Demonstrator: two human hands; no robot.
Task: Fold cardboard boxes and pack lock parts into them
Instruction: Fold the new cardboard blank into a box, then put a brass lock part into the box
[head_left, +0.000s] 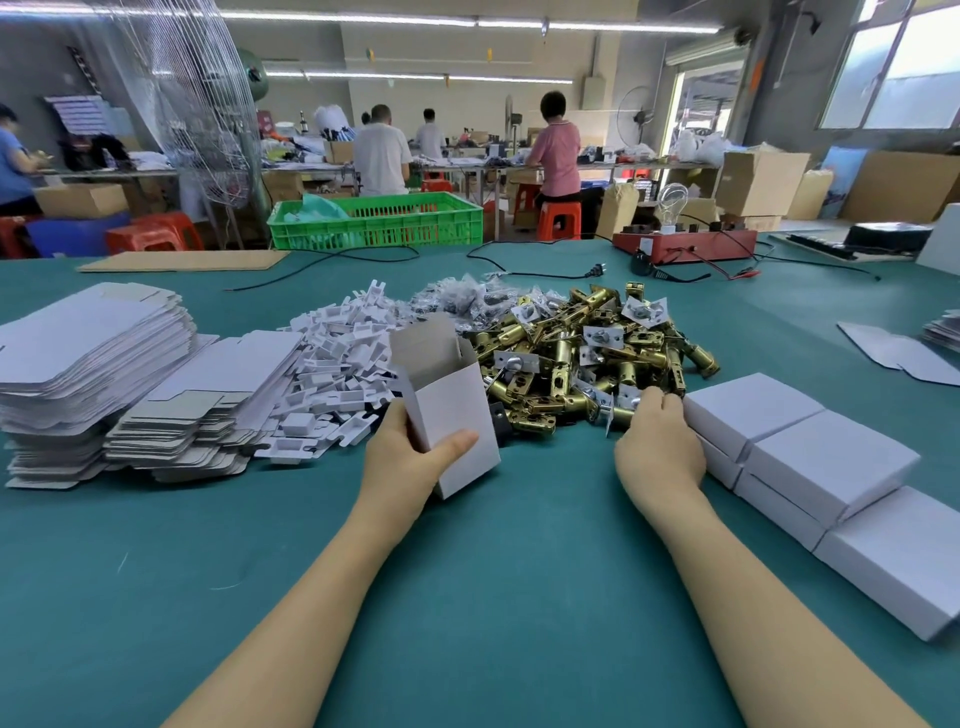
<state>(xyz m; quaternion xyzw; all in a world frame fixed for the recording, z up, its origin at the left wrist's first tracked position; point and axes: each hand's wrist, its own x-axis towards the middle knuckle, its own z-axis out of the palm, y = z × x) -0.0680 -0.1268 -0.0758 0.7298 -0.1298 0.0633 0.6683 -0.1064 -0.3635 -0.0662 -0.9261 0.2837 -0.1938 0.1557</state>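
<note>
Left hand (410, 457): at 9 o'clock of frame centre; fingers and thumb curled round the lower half of the open box, thumb lying across its front face.
Open box (452, 410): white carton, held upright but tilted, mouth facing 12 o'clock, top flaps standing open; grey-brown inner board visible. Lower corner close to the table; contact cannot be judged.
Right hand (657, 441): at 3 o'clock of the open box, back of hand up, fingers curled down over a latch at the near edge of the latch pile. A silver faceplate and brass barrel show just at 9 o'clock of the fingers; the fingertips themselves are hidden.
Latch pile (587, 353): brass latch bodies with silver plates, heaped at 12 o'clock of the right hand, touching the open box's far side.
Plastic inserts (332, 374): white moulded pieces, loose heap at 10 o'clock of the left hand.
Flat blanks (93, 353): unfolded white cartons, two stacks at 9 o'clock of the inserts.
Closed boxes (821, 462): white, folded shut, stacked touching one another at 3 o'clock of the right hand, just beside it.
Bagged hardware (467, 296): small clear bags, behind the latch pile at 12 o'clock.
Table (467, 597): green covered surface.
Background: green crate (374, 218) at 12 o'clock; people at far benches.
</note>
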